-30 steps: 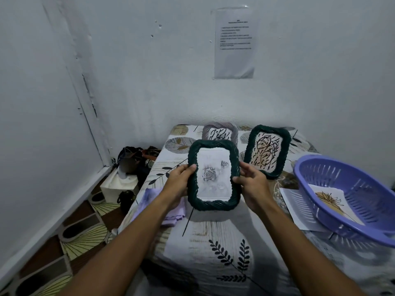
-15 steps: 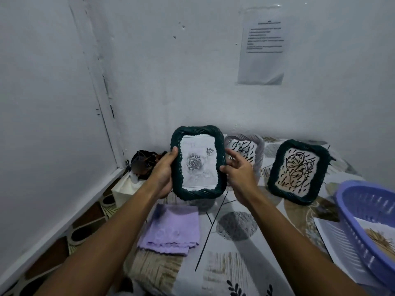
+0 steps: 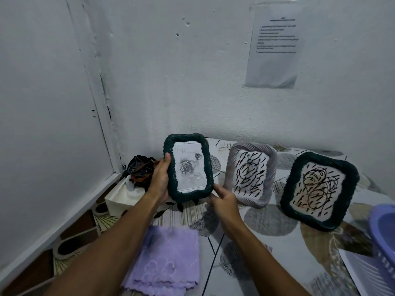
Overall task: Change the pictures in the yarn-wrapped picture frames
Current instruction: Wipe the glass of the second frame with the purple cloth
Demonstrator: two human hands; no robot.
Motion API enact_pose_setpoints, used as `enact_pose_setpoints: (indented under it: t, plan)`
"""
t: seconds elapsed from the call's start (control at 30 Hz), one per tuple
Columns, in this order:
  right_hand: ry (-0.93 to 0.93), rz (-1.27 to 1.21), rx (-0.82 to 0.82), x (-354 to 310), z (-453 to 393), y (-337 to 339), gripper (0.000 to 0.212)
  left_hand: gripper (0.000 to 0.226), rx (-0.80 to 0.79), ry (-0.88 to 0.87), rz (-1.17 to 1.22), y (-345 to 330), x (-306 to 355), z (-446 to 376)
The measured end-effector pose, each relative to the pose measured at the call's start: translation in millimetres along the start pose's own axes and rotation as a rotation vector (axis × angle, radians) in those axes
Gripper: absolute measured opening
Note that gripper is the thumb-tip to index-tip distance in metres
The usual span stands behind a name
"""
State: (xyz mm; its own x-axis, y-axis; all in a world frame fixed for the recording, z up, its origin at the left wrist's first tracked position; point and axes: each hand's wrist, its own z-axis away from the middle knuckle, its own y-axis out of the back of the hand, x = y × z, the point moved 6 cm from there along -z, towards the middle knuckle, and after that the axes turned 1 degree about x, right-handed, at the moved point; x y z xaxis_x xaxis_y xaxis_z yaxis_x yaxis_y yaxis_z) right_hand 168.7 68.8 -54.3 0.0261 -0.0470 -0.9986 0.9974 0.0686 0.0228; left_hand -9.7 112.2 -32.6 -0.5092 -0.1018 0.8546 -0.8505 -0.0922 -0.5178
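A dark green yarn-wrapped frame (image 3: 205, 150) with a grey rose picture stands upright at the table's back left, near the wall. My left hand (image 3: 159, 178) grips its left edge. My right hand (image 3: 224, 199) is at its lower right corner, fingers loosely curled; whether it touches the frame I cannot tell. To the right stand a grey yarn-wrapped frame (image 3: 269, 184) and another dark green frame (image 3: 288, 197), both holding black scribble pictures.
A folded purple cloth (image 3: 166, 265) lies on the patterned tablecloth (image 3: 267, 242) near the front left. A purple basket (image 3: 382, 231) and a white sheet (image 3: 363, 272) are at the right edge. A tissue box (image 3: 121, 197) and dark bag (image 3: 139, 167) sit left of the table.
Both hands carried the rose frame away from me to the table's back left and lowered it near the wall. My right hand slid from the frame's right edge to its lower corner.
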Motion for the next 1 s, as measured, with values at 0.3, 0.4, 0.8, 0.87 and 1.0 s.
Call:
enact_pose_setpoints:
  t: [0.3,0.4,0.8,0.87,1.0]
  plan:
    - [-0.002,0.138,0.005,15.1,-2.2,8.3,0.055,0.058,-0.057,0.126,0.037,14.6,-20.5,-16.6]
    - [0.001,0.156,0.0,17.0,-2.3,8.6,0.055,0.058,-0.046,0.146,0.034,18.4,-25.7,-19.3]
    - [-0.022,0.181,-0.04,25.0,-18.3,8.3,0.052,0.049,-0.011,0.118,0.011,18.4,-32.4,-17.3]
    - [-0.04,0.187,-0.037,27.7,-18.3,9.1,0.056,0.043,-0.018,0.115,0.008,18.7,-32.8,-14.9]
    - [-0.051,0.217,-0.048,29.2,-15.8,6.9,0.054,0.039,-0.024,0.138,0.004,15.3,-31.3,-9.8]
